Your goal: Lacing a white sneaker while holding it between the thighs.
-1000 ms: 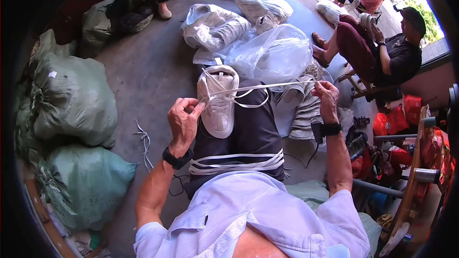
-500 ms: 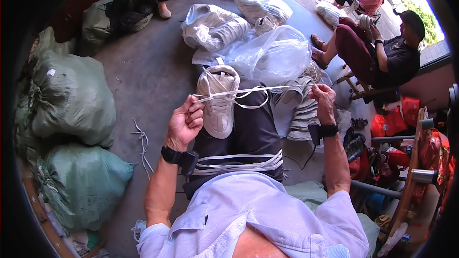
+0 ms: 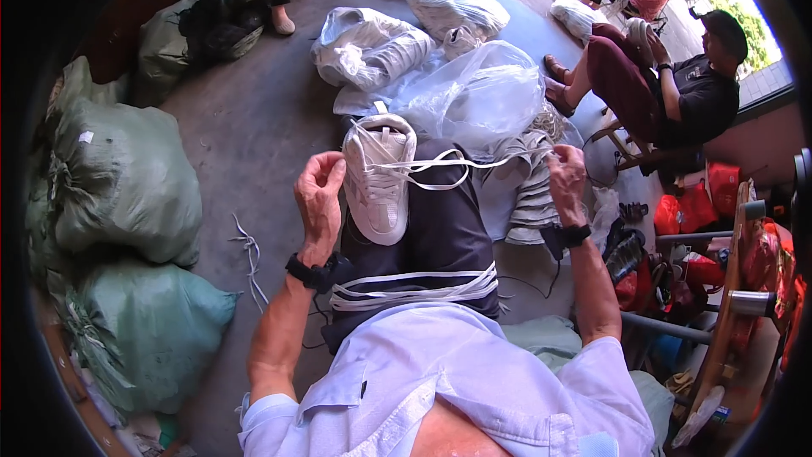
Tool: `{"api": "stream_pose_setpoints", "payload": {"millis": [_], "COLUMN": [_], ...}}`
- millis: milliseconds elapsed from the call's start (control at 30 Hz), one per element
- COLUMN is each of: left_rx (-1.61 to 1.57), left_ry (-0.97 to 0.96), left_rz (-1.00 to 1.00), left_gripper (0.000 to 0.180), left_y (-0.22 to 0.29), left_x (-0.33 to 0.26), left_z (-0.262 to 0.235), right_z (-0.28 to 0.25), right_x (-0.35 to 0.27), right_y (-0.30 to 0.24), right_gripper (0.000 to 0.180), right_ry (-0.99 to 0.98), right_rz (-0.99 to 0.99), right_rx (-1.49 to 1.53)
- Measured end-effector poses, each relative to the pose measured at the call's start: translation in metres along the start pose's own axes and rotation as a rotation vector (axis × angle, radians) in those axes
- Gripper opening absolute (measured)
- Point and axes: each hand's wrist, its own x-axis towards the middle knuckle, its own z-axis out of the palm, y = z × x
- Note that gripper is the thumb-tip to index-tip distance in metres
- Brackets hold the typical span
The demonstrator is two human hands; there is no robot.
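The white shoe [image 3: 378,211] lay on the left leg of the dark trousers [image 3: 448,241]. The right hand [image 3: 567,173] pinched the slack white lace [image 3: 484,166]; the left hand [image 3: 320,193] was curled beside the shoe, and whether it pinched something I could not tell

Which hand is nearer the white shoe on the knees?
Left. The left hand is close by the shoe, on its left; touching or not is unclear. The right hand is well off to its right, pinching the white lace.
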Motion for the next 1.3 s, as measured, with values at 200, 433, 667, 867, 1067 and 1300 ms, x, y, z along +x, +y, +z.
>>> {"api": "stream_pose_setpoints", "payload": {"millis": [200,433,667,867,1067,1300], "left_rx": [0.880,1.075,1.127,1.247,1.360,1.488], "left_ry": [-0.272,-0.428,-0.386,-0.088,0.187,0.169], "left_rz": [0.739,0.790,0.942,0.904,0.749,0.559], "left_gripper": [0.025,0.009,0.008,0.007,0.006,0.012], "left_y": [0.049,0.043,0.056,0.105,0.113,0.068], "left_x": [0.031,0.045,0.045,0.061,0.080,0.081], "left_z": [0.024,0.038,0.032,-0.045,-0.167,-0.235], "right_z": [0.040,0.075,0.058,0.046,0.070,0.083], "right_x": [-0.035,-0.055,-0.039,-0.030,-0.039,-0.043], "right_y": [-0.122,-0.156,-0.140,-0.136,-0.146,-0.152], "right_gripper": [0.011,0.009,0.011,0.015,0.028,0.022], "right_ry": [-0.507,-0.554,-0.628,-0.618,-0.607,-0.551], "right_rz": [-0.435,-0.629,-0.512,-0.618,-0.600,-0.513], "right_rx": [0.287,0.105,0.259,0.343,0.375,0.333]}}
